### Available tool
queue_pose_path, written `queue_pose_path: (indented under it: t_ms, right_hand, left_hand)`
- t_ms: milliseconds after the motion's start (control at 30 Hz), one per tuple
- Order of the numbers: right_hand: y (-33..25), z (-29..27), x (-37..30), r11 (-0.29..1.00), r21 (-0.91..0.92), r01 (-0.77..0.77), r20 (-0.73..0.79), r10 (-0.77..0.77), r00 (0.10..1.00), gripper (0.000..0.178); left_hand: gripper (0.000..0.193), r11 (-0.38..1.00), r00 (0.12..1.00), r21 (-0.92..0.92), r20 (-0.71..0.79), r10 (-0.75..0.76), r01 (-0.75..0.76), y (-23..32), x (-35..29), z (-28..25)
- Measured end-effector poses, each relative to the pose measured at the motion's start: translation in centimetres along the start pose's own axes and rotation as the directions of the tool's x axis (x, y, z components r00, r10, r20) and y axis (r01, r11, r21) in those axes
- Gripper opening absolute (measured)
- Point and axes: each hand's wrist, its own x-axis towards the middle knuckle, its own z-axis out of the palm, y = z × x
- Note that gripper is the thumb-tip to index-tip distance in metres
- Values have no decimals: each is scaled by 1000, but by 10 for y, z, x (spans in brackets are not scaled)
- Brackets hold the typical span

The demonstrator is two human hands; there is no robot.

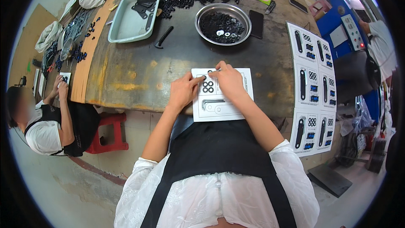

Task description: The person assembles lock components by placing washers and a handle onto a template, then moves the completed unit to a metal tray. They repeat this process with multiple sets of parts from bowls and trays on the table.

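A white printed card (222,116) lies at the table's near edge in front of me. On it are several black rings (208,87) in a group and an L-shaped hex key (213,101) above a printed outline. My left hand (182,90) rests at the card's left side, its index finger stretched out and its tip touching a black ring at the group's upper left. From the right, my right hand (229,82) reaches over the card, fingers apart near the top of the ring group. Its palm covers part of the print.
A steel bowl (198,28) of black and silver washers stands ahead, a dark phone (256,24) beside it. Left of it are a hammer (163,37) and a pale tray (110,38) with black plates. Printed sheets (314,65) lie right. A co-worker (50,131) sits left.
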Motion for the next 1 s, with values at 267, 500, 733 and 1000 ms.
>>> queue_pose_path:
  t_ms: [267, 500, 733, 1000]
  right_hand:
    - [-6, -12, -10, 996, 41, -76, 120, 71, 990, 29]
    - [-6, -12, -16, 994, 105, -8, 26, 5, 1000, 25]
    - [45, -31, 62, 893, 451, 12, -225, 101, 969, 36]
    - [70, -122, 34, 948, 290, -134, -389, 244, 888, 48]
  left_hand:
    - [39, 1000, 999, 29, 38, 4, -5, 3, -7, 3]
    - [39, 1000, 1000, -6, -14, -9, 9, 7, -11, 3]
    - [40, 965, 993, -259, -103, -62, 33, 5, -13, 6]
    - [29, 945, 985, -327, -154, -73, 19, 1, -17, 3]
